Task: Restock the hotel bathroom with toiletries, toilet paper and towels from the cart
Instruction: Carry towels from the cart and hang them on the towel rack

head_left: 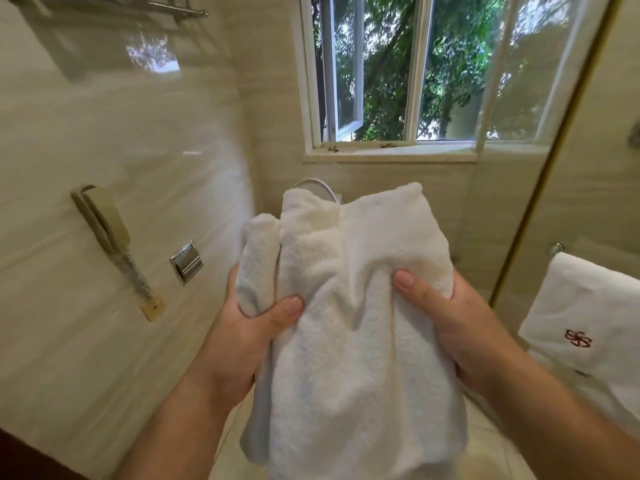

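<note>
White towel (349,323) in both hands (450,327)

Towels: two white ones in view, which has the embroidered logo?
The hanging towel at right, on a bar by the glass, carries a dark red emblem. The towel gripped by the left hand and right hand looks plain.

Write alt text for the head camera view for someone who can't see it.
Two bare hands, left hand and right hand, grip a bunched white towel in a tiled bathroom. Behind it is an open window; a wall phone hangs left, a monogrammed towel right.
</note>
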